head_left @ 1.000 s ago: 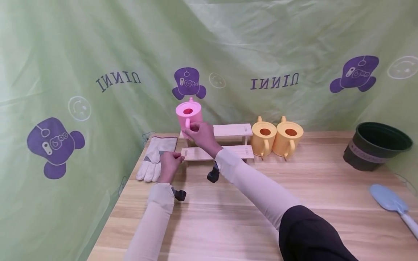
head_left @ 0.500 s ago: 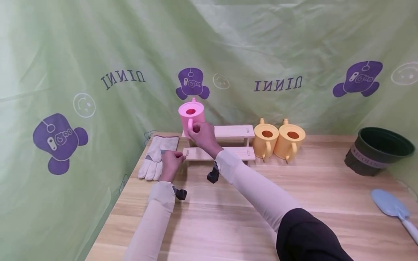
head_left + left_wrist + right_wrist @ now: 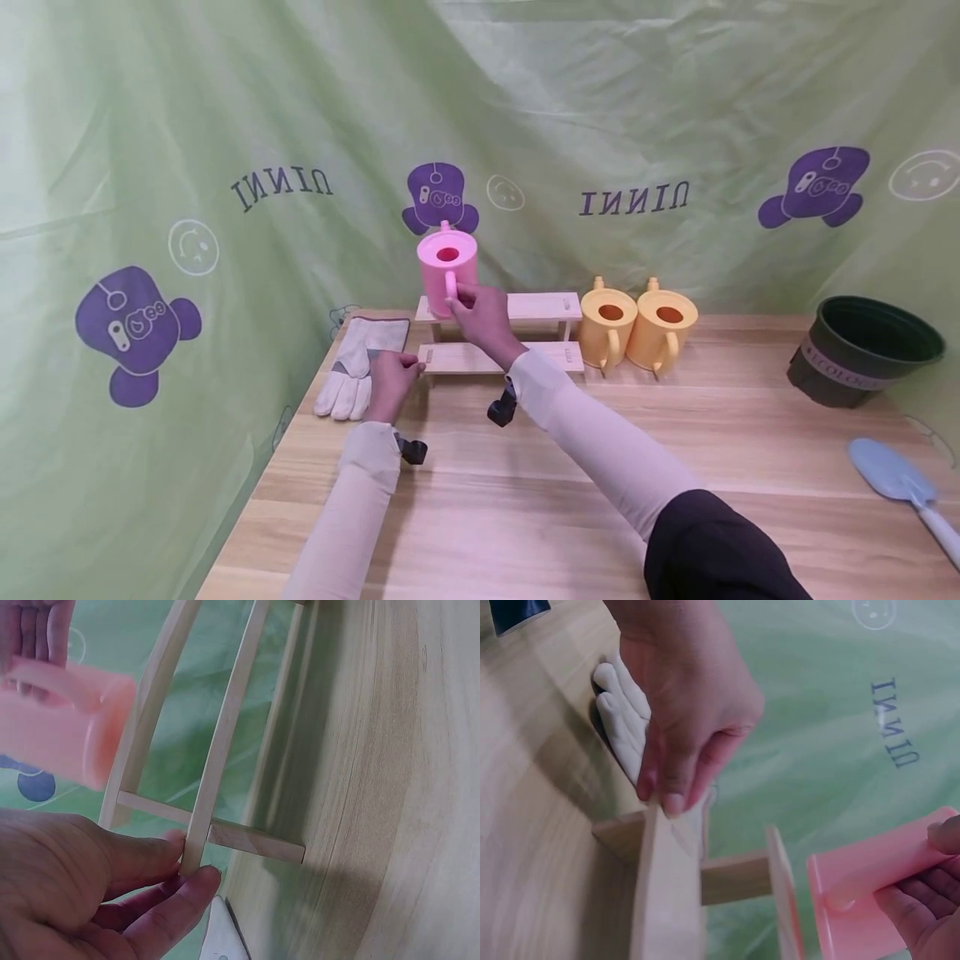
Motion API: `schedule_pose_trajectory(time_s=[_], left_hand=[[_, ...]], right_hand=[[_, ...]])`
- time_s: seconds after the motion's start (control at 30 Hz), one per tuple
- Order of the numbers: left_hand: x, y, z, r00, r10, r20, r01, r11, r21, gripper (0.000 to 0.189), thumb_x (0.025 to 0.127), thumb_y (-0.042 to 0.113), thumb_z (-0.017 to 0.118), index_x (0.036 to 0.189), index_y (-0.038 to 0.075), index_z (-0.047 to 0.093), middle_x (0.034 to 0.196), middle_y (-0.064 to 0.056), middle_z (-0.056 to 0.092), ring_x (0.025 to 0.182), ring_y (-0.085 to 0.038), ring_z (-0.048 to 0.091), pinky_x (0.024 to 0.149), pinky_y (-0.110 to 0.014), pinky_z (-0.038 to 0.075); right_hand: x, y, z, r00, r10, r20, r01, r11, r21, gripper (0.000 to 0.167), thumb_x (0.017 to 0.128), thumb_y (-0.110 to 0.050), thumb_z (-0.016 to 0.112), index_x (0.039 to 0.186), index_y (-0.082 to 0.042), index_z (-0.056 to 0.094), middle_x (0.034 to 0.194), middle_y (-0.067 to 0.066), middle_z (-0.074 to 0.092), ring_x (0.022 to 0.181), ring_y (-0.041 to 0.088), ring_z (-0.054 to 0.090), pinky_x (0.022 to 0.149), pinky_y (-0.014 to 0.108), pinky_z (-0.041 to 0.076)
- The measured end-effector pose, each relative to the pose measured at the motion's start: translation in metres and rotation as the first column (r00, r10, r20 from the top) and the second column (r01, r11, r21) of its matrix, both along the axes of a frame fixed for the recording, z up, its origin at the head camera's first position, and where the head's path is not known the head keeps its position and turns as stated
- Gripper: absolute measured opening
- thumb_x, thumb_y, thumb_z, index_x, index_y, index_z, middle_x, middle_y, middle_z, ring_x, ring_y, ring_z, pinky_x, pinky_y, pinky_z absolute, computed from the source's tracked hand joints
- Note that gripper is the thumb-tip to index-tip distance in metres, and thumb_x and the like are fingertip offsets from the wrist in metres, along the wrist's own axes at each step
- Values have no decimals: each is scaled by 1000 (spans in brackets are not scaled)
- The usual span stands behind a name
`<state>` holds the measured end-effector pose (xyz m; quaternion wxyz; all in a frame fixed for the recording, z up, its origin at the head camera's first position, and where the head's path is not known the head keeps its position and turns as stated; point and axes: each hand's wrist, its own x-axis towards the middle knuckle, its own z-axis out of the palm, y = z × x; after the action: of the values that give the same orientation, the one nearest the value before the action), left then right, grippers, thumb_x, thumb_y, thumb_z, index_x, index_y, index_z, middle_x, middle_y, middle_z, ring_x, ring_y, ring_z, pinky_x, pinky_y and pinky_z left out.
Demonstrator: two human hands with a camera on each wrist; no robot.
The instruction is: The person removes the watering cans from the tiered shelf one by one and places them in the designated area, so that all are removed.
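Observation:
My right hand [image 3: 486, 321] holds a pink watering can [image 3: 435, 287] by its handle, upright at the left end of the upper plank [image 3: 536, 306] of a two-tier wooden stand. In the right wrist view the watering can [image 3: 862, 892] is close to that plank. My left hand [image 3: 392, 383] pinches the left end of the stand's lower plank [image 3: 480, 357]; the left wrist view shows thumb and fingers on either side of the plank [image 3: 217, 769]. Two yellow watering cans [image 3: 600, 333] stand side by side at the stand's right end.
White work gloves [image 3: 352, 367] lie left of the stand, beyond my left hand. At the far right are a dark green plant pot [image 3: 832, 379] and a light blue trowel [image 3: 885, 468]. A green printed curtain [image 3: 315, 100] hangs behind the wooden table [image 3: 480, 517].
My right hand has moved the pink watering can slightly right along the left end of the upper plank. The left hand stays in place on the lower plank.

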<state>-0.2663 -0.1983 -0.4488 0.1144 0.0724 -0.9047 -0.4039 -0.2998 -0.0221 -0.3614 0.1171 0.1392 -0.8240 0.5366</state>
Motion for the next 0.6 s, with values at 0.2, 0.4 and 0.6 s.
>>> schedule_pose_trajectory(time_s=[0.2,0.4,0.6], left_hand=[[2,3,-4,1000,1,-11,-2,1000,-5,15,84,7,75,95,-2,79,95,-19,77,86,-26,68,76,-32,51],[4,3,-8,1000,12,-24,-13,1000,-18,13,84,8,75,94,0,80,94,-17,78,85,-25,67,76,-32,51],[2,2,-4,999,18,-37,-18,1000,-17,14,85,7,75,95,-1,79,95,-18,78,87,-27,68,78,-36,52]], right_hand=[[8,37,9,1000,4,29,-4,1000,-27,32,92,-10,70,124,-3,69,116,19,74,105,29,72,82,32,60],[17,85,14,994,-45,101,46,999,-11,36,92,-11,70,127,-4,67,120,19,72,108,30,71,84,36,60],[18,131,19,985,-125,115,125,992,12,37,93,-12,70,128,-2,66,122,21,71,110,31,69,85,33,59]])
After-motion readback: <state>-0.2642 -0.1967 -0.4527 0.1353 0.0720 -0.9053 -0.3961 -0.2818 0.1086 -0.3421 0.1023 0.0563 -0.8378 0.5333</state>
